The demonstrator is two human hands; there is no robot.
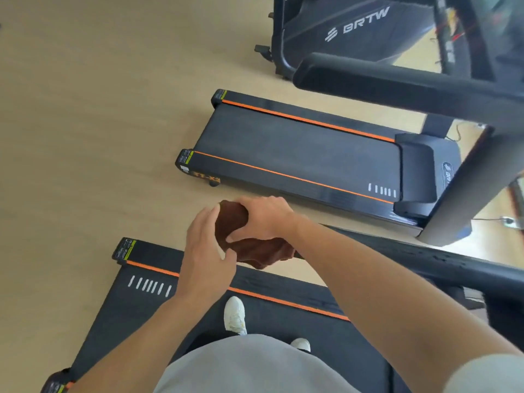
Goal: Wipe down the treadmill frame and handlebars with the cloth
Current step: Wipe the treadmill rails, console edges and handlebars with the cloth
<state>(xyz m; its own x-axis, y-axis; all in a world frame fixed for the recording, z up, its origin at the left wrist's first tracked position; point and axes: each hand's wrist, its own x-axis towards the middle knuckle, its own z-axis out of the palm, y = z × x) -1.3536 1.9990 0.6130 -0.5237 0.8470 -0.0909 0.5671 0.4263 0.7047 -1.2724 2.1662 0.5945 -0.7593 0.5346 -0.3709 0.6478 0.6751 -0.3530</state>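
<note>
We look down at a person standing on the belt of a black treadmill (136, 304) with orange side stripes; two white shoes (234, 314) show on the belt, just above the grey shirt at the bottom edge of the view.

A brown cloth (231, 219) is wrapped over the end of the treadmill's black handlebar (442, 265), which runs in from the right edge toward the middle. The right hand (263, 218) lies on top of the cloth, fingers curled down around it and the bar beneath, thumb tucked under: a closed grasp on the cloth. The left hand (208, 251) sits just beside it on the near side, fingers loosely spread and lightly bent, fingertips touching the cloth's left face and lower fold. We cannot tell whether it pinches the fabric or only rests against it. A loose flap of cloth hangs below the right hand, over the orange stripe on the deck's far edge.

Beyond, on the pale wood floor (85, 109), a second treadmill (297, 148) of the same kind lies apart from the first, its own handlebar (397, 86) crossing the upper right. A third machine (357, 26), marked BRTW, stands at the top edge. The picture is slightly blurred toward the right.
</note>
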